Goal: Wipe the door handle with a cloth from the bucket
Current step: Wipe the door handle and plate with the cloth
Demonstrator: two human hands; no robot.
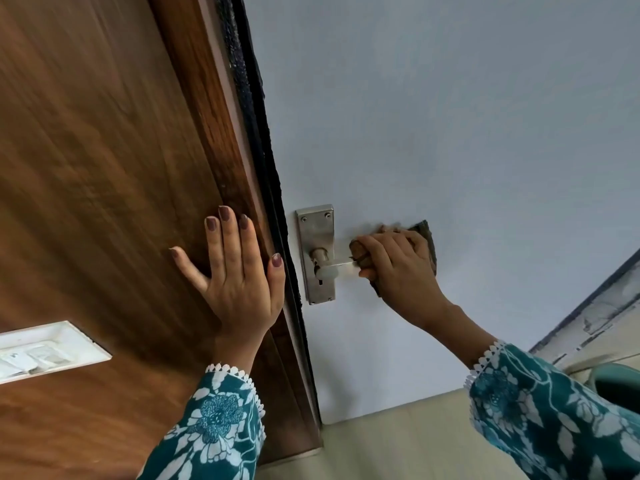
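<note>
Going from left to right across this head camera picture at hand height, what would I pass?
Wooden panel → left hand flat on it → metal handle plate → door handle → right hand gripping the cloth → pale door.

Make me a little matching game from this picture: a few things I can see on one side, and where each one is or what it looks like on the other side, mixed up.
Things:
1. left hand
2. right hand
3. metal plate
4. switch plate

Descriptions:
A. white, set in the wood low on the left
B. closed around a dark cloth on the door handle
C. silver, screwed to the pale door
D. flat, fingers spread on the brown wood panel

Pairs: 1-D, 2-B, 3-C, 4-A
</note>
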